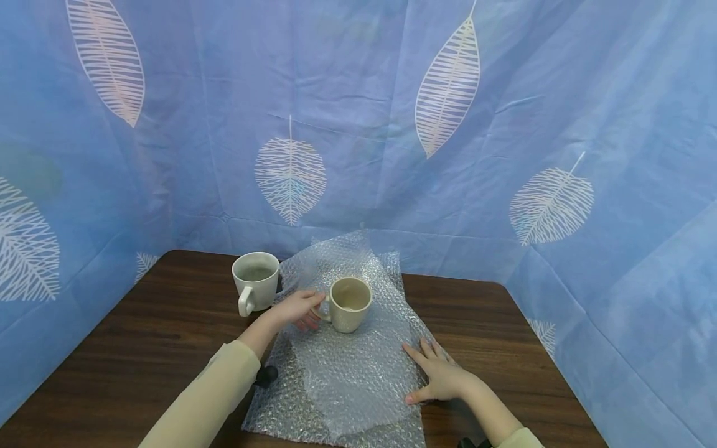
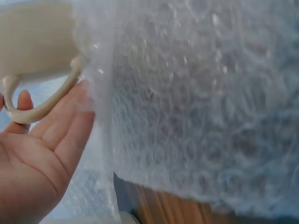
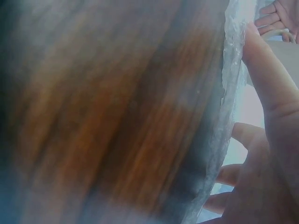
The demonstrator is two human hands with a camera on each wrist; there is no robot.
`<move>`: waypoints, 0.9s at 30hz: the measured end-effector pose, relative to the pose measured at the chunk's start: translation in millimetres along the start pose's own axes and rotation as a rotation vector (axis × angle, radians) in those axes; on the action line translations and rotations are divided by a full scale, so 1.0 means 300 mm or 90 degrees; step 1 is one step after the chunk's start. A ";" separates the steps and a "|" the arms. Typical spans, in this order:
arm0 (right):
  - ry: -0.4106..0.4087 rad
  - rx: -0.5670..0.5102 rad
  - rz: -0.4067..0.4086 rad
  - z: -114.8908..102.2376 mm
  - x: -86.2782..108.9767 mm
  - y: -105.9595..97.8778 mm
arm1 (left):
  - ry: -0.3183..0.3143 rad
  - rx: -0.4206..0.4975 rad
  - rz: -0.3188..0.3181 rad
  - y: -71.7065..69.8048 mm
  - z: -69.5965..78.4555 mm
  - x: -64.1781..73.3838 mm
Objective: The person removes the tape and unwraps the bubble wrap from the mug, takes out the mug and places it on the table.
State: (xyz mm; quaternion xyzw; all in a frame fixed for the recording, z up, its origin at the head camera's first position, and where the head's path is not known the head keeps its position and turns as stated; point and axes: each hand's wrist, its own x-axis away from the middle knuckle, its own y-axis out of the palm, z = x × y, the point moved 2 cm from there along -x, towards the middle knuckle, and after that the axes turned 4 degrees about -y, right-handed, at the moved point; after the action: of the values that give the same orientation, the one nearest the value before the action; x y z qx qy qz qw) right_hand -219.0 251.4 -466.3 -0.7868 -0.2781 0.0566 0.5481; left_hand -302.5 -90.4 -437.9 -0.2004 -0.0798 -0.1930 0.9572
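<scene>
A beige mug (image 1: 348,306) stands upright on bubble wrap (image 1: 358,373), its handle toward the left. My left hand (image 1: 302,309) holds that handle (image 2: 39,112) between thumb and fingers; the left wrist view shows a fingertip inside the loop. With fingers spread, my right hand (image 1: 439,372) rests on the right edge of the bubble wrap. In the right wrist view its thumb (image 3: 261,60) and fingers lie along that edge. The bubble wrap is in overlapping sheets.
A white mug (image 1: 256,283) stands on the brown wooden table (image 1: 168,348), left of the bubble wrap, its handle facing front. Behind the table hangs a blue curtain (image 1: 358,155) with a white leaf print; the bubble wrap's far end reaches it.
</scene>
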 end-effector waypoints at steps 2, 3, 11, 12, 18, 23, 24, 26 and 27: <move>-0.001 -0.001 0.001 0.000 0.001 0.001 | -0.007 -0.001 0.009 0.006 -0.002 0.003; -0.002 -0.001 0.001 0.000 0.002 0.001 | -0.007 -0.002 0.014 0.009 -0.004 0.004; -0.003 0.002 0.001 -0.002 0.001 -0.002 | -0.006 0.004 0.058 0.029 -0.012 0.015; -0.003 0.003 0.001 -0.002 0.001 -0.003 | -0.006 0.009 0.061 0.030 -0.011 0.018; -0.003 0.005 0.004 -0.004 -0.002 -0.005 | -0.003 0.037 0.080 0.040 -0.009 0.040; -0.001 0.007 0.003 0.001 0.000 -0.001 | 0.013 0.047 0.084 0.056 -0.012 0.054; -0.001 0.006 0.003 0.002 0.000 0.000 | 0.012 0.052 0.085 0.059 -0.013 0.054; 0.000 0.005 0.002 0.003 0.001 0.002 | 0.011 0.059 0.090 0.064 -0.014 0.058; 0.001 0.006 0.002 0.004 0.001 0.003 | 0.008 0.064 0.093 0.066 -0.014 0.058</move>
State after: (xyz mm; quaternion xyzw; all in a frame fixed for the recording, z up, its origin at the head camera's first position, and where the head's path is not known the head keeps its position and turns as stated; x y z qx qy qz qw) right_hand -218.8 252.4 -467.4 -0.7849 -0.2759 0.0579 0.5518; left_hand -278.2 -81.4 -444.7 -0.1565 -0.0687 -0.1197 0.9780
